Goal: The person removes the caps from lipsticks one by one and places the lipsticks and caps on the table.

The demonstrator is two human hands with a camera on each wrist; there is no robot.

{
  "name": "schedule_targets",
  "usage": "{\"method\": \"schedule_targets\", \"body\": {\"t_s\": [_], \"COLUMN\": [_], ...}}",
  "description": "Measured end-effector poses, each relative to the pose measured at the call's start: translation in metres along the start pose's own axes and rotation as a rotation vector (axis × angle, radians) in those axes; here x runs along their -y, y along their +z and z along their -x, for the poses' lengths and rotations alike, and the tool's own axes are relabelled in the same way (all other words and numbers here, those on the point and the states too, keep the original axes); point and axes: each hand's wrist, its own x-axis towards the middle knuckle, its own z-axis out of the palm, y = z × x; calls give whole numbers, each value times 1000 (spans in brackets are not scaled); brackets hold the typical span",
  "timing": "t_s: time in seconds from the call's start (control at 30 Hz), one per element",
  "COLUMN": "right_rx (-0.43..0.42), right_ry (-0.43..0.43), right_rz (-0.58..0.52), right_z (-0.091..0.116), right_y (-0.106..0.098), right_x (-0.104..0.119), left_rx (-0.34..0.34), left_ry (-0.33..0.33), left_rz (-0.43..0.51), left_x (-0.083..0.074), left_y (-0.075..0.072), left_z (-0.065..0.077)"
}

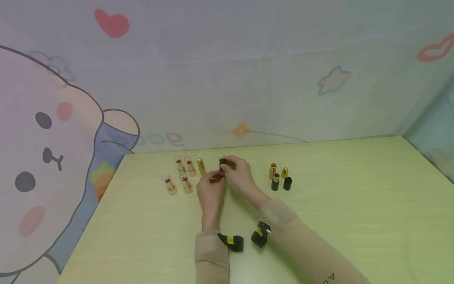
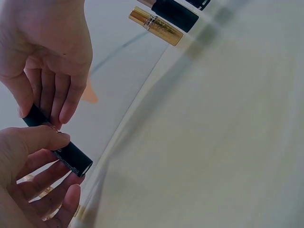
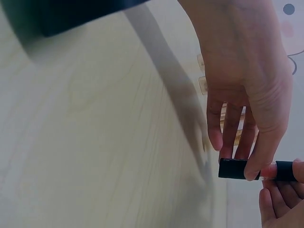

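Observation:
Both hands meet over a black lipstick near the back of the table. The left hand pinches its lower black end between thumb and fingers. At the upper end, the right hand grips the black cap. A reddish band shows between the two black parts in the right wrist view. Just left of the hands stands a closed gold lipstick. To the right are an uncapped gold lipstick, a gold cap, an uncapped black lipstick and another black cap.
Several gold lipsticks with red tips, among them one at the front left, stand in a group left of the hands. Behind the pale table hangs a printed cloth. Black wrist cameras sit at both cuffs.

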Motion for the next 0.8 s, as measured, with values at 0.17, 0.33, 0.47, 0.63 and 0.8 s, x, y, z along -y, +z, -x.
{"method": "schedule_targets", "body": {"t_s": [0.17,0.33,0.47,0.63,0.8], "right_rx": [-11,-19,-24,-30,-35], "right_ry": [-3,-8,0,-15,-37], "right_rz": [-8,-19,-29,-21,-35], "right_z": [2,3,4,5,8], "right_y": [-1,-3,-5,-8,-12], "right_x": [0,1,1,0,1], "left_rx": [14,27,22,28,53], "left_ry": [5,9,31,57,53], "left_rz": [5,18,14,12,3], "left_x": [0,-3,-4,-5,-6], "left_y": [0,-1,-1,0,-1], "left_z": [1,2,3,3,4]}}
